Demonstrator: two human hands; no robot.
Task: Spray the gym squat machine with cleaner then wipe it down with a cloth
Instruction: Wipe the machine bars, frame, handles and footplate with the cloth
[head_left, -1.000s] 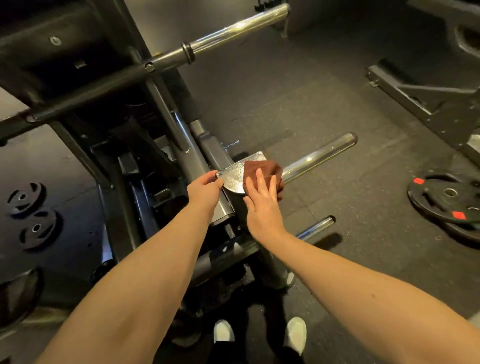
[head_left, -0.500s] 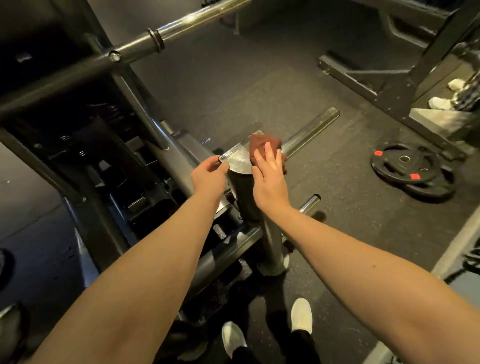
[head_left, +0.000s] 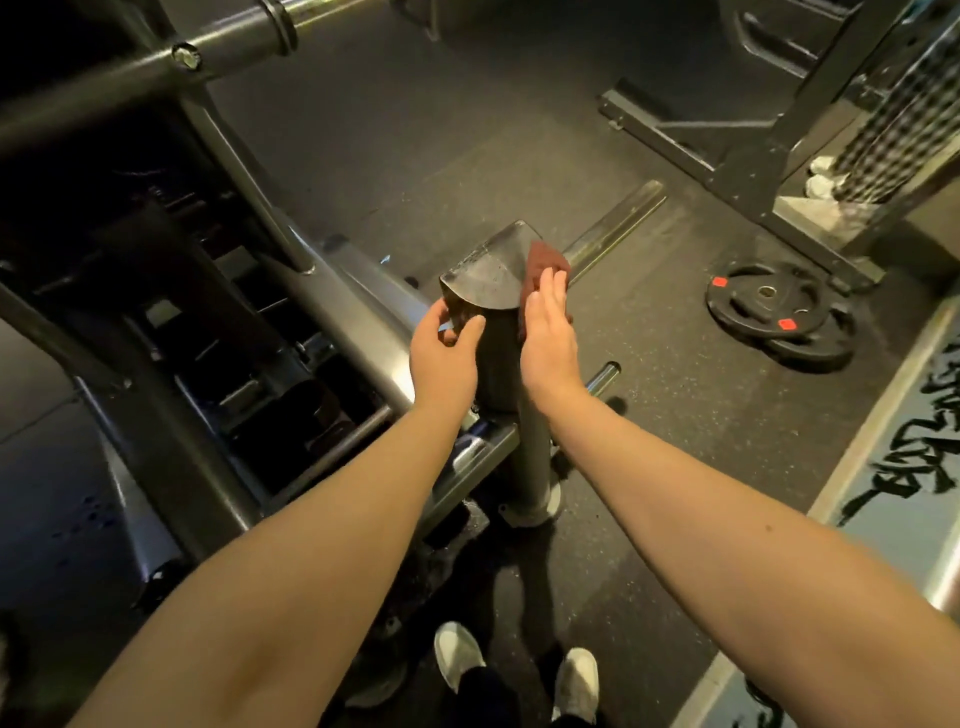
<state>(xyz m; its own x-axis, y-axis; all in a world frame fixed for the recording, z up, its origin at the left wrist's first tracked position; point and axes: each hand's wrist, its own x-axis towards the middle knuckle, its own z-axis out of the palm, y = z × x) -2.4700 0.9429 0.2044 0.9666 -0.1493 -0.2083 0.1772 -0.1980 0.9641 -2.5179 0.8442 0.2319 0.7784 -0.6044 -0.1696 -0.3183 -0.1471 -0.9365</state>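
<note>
Cloth (head_left: 544, 262), reddish-brown, lies against the right side of the angled plate (head_left: 488, 275) that tops a short upright post of the squat machine (head_left: 332, 296). The right hand (head_left: 548, 338) presses it there with straight, flat fingers and does not grasp it. The left hand (head_left: 441, 348) curls its fingers and thumb round the plate's near left corner, apparently to brace. No spray bottle is in view, so this looks like the wiping stage.

The main risk is the cloth itself. With only a flat palm holding it, a stroke past the plate's right edge could let it slide out and drop to the floor (head_left: 649, 415) near the chrome peg (head_left: 613, 228). The plate's corners look hard, so a fast pass could catch the fingertips. If the surface is wet with cleaner, the bracing hand could skid. The patch under that hand may also go unwiped.
</note>
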